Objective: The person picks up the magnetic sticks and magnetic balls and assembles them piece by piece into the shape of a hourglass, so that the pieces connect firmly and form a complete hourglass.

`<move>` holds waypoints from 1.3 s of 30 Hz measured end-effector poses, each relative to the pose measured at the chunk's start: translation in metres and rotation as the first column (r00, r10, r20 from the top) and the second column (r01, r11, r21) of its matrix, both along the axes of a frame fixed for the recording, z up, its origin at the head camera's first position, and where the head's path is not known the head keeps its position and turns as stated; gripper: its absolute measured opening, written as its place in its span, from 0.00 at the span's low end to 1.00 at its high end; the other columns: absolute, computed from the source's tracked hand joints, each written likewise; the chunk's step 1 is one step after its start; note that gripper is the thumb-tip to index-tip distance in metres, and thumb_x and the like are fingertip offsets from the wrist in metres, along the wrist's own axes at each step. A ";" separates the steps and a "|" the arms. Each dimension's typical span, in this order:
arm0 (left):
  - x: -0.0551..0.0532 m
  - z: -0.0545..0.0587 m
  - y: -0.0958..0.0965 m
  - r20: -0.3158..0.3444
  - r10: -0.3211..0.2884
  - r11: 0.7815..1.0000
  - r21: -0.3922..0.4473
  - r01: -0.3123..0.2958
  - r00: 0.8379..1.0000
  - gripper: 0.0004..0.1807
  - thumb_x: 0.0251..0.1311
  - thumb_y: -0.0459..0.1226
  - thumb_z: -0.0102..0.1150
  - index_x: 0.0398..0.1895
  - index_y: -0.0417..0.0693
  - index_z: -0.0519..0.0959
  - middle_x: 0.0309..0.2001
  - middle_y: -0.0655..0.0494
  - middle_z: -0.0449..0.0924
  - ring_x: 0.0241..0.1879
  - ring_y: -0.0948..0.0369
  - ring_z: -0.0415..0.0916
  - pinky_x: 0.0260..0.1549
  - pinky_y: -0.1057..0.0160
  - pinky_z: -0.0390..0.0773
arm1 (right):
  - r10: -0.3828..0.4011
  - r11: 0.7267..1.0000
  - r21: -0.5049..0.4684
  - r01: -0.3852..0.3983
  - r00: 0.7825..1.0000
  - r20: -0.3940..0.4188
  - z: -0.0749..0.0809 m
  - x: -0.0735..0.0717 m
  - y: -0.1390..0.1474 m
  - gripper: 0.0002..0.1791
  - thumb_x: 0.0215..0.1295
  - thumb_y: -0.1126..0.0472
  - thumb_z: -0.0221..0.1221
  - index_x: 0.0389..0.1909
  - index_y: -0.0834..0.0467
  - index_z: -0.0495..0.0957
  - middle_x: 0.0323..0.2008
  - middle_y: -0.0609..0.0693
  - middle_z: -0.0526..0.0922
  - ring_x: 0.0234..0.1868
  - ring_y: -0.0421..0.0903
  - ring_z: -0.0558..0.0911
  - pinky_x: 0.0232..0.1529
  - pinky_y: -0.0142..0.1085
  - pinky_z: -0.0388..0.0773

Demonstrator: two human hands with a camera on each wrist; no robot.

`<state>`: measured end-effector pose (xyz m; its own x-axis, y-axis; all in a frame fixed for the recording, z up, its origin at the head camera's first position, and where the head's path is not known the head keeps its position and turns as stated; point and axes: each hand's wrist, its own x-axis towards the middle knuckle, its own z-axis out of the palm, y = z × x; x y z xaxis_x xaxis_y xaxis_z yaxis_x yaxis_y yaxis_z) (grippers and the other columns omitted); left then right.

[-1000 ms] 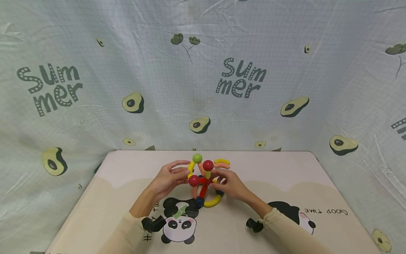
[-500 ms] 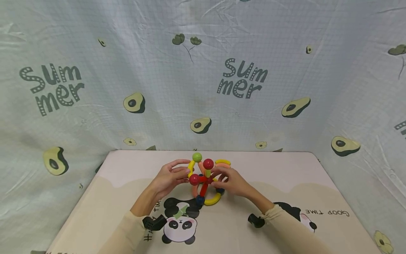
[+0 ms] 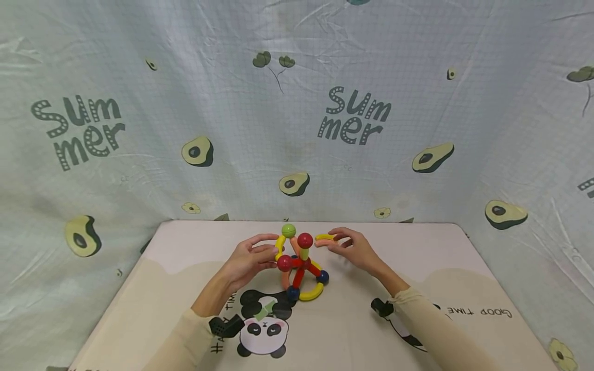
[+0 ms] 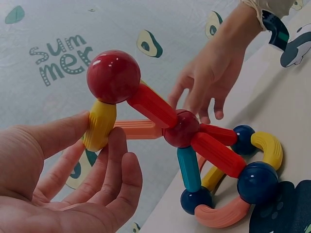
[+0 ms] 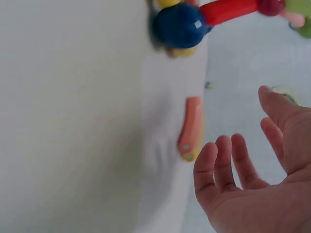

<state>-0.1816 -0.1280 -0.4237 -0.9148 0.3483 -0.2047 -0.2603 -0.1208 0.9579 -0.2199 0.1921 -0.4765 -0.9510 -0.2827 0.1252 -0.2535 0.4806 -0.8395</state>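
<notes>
A magnetic ball-and-rod model [image 3: 299,278] stands on the table: a ring of curved rods and blue balls [image 4: 257,183] forms its base, and straight rods rise to a central red ball [image 4: 181,128]. Thumb and fingers of my left hand [image 3: 250,260] pinch a yellow rod [image 4: 99,125] under an outer red ball [image 4: 113,76]. A green ball [image 3: 289,231] tops the far side. My right hand [image 3: 355,250], fingers parted and relaxed, is over the right end of two loose curved rods, one yellow [image 3: 325,237], one salmon [image 5: 192,121], lying side by side.
The table mat [image 3: 348,330] carries printed pandas and lettering. Behind the table hangs a pale curtain [image 3: 241,154] with avocado prints. A black wrist camera [image 3: 226,326] sits on the left forearm, another camera [image 3: 382,307] on the right.
My right hand has left the model's centre and moved back and right to the loose rods, uncovering a red rod and a blue ball. My left hand keeps its pinch.
</notes>
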 end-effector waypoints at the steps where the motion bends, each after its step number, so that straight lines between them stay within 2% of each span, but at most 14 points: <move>1: 0.000 0.000 0.000 0.001 -0.001 1.000 0.001 0.001 1.000 0.28 0.69 0.33 0.64 0.70 0.39 0.68 0.49 0.46 0.85 0.44 0.53 0.84 0.49 0.58 0.83 | -0.020 1.000 0.005 0.020 1.000 0.008 -0.003 -0.001 0.001 0.22 0.68 0.59 0.68 0.61 0.60 0.79 0.56 0.59 0.82 0.52 0.59 0.79 0.46 0.41 0.80; 7: 0.001 0.000 0.000 -0.003 -0.008 1.000 0.007 0.008 1.000 0.29 0.69 0.33 0.64 0.70 0.38 0.68 0.50 0.43 0.85 0.44 0.54 0.84 0.49 0.58 0.83 | -0.104 0.994 0.043 0.103 0.995 0.010 -0.020 -0.007 0.001 0.21 0.67 0.60 0.69 0.59 0.59 0.80 0.54 0.56 0.83 0.53 0.56 0.78 0.53 0.47 0.78; 14: 0.001 0.001 0.001 -0.002 -0.005 1.000 0.002 0.005 1.000 0.28 0.69 0.33 0.64 0.70 0.39 0.69 0.53 0.38 0.83 0.44 0.54 0.84 0.50 0.57 0.83 | -0.169 0.984 0.065 0.166 0.985 0.040 -0.026 -0.014 -0.005 0.19 0.66 0.60 0.70 0.57 0.57 0.81 0.50 0.57 0.83 0.48 0.54 0.79 0.51 0.49 0.80; 27: 0.000 0.001 0.003 0.008 0.009 1.000 0.000 -0.009 1.000 0.28 0.69 0.32 0.63 0.70 0.40 0.69 0.54 0.38 0.83 0.45 0.54 0.84 0.50 0.57 0.83 | -0.228 0.969 0.112 0.221 0.972 0.056 -0.027 -0.021 -0.014 0.11 0.64 0.65 0.68 0.47 0.58 0.85 0.44 0.54 0.85 0.46 0.54 0.80 0.51 0.50 0.80; 32: 0.000 0.002 0.004 0.005 0.017 1.000 -0.014 -0.017 1.000 0.27 0.69 0.33 0.63 0.70 0.41 0.69 0.55 0.38 0.83 0.45 0.54 0.84 0.50 0.58 0.83 | -0.227 0.966 0.136 0.221 0.973 0.029 -0.030 -0.022 -0.014 0.11 0.64 0.65 0.69 0.46 0.59 0.86 0.39 0.53 0.85 0.43 0.52 0.79 0.48 0.48 0.80; 39: -0.001 0.002 0.004 0.012 0.029 0.999 -0.019 -0.029 1.000 0.27 0.69 0.33 0.63 0.69 0.41 0.70 0.52 0.42 0.85 0.45 0.54 0.84 0.49 0.58 0.83 | -0.203 0.968 0.160 0.194 0.978 0.042 -0.029 -0.018 -0.010 0.10 0.64 0.64 0.69 0.45 0.58 0.85 0.37 0.52 0.84 0.40 0.50 0.78 0.45 0.44 0.80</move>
<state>-0.1822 -0.1241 -0.4215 -0.9218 0.3179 -0.2218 -0.2684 -0.1107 0.9569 -0.2380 0.1818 -0.5059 -0.9944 -0.0989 0.0382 -0.0930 0.6408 -0.7620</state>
